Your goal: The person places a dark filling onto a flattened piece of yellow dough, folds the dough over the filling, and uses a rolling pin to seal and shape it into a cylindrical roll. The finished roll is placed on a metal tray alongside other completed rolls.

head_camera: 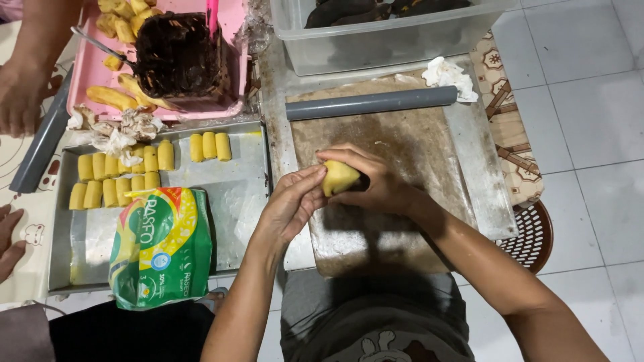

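Note:
My left hand [290,201] and my right hand [376,184] meet above a brown floured mat [409,144], both closed around a yellow dough roll [339,176] with something dark showing at its right end. The fingers of both hands pinch the dough. A grey plastic rolling pipe [372,103] lies across the far edge of the mat. Left of my hands a metal tray [231,194] holds several finished yellow rolls [121,181] in rows.
A green and yellow plastic packet [161,245] lies on the tray's near part. A pink tray [87,64] holds peeled bananas and a dark brown tub [178,57]. A clear plastic bin [389,37] stands behind. Another person's hands [20,94] are at the left. A brown basket [533,234] sits right.

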